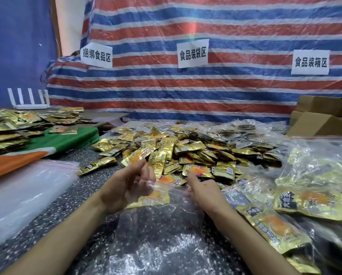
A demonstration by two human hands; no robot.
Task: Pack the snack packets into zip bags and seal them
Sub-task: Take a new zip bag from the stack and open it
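Observation:
A clear zip bag (158, 235) lies on the speckled table (71, 211) in front of me, its red-lined mouth lifted toward the pile. My left hand (126, 185) pinches the left side of the mouth. On the right side my right hand (202, 190) holds the mouth with its index finger pointing up. One gold snack packet (152, 197) shows through the plastic just under the mouth. A big heap of gold snack packets (186, 155) sits right behind both hands.
Filled zip bags (309, 197) pile up at my right. A stack of empty zip bags (27, 191) lies at the left, beside a green and orange cloth (63, 139). More packets (17, 124) cover the far left table. Cardboard boxes (321, 120) stand back right.

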